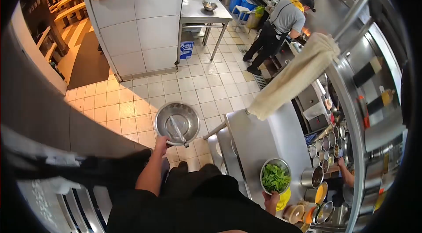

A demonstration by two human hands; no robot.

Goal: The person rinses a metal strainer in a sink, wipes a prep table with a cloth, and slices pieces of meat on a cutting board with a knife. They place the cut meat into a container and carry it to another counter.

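Bowl (283, 164) of greens (275, 178) extends forward from the gripping right hand (271, 200).

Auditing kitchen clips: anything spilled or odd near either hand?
Nothing stands out. The left hand holds a metal bowl with a utensil inside; the right hand holds a second bowl, its greens within the rim. No spill visible.

Wore a black top (189, 215) with short, loose sleeves (143, 198) ending near the elbows, over dark lower clothing (187, 183), too shadowed to tell trousers from apron. Had bare forearms (149, 173), a bare left hand (161, 144) and a bare right hand (271, 199).
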